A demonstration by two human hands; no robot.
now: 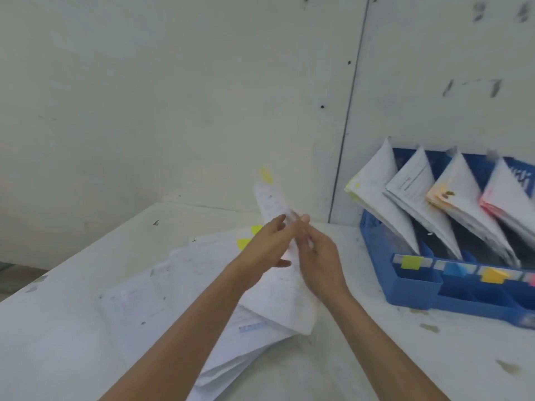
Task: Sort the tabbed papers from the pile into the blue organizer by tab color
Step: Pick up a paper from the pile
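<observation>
Both my hands hold one white sheet (273,202) lifted edge-on above the pile, its yellow tab (265,173) pointing up and away. My left hand (267,246) grips the sheet from the left and my right hand (318,256) from the right. The frame is blurred by motion. The pile of papers (185,287) lies on the white table, with two yellow tabs (246,240) showing at its far edge. The blue organizer (417,285) stands at the right with several slots holding leaning papers (405,192). Yellow, blue, orange and pink labels (410,261) mark its front rail.
The white table (58,328) meets a white wall at the back, with a panel seam (347,111) behind the organizer. The table's left edge drops away at the far left. Small brown marks (508,366) spot the tabletop at the right front.
</observation>
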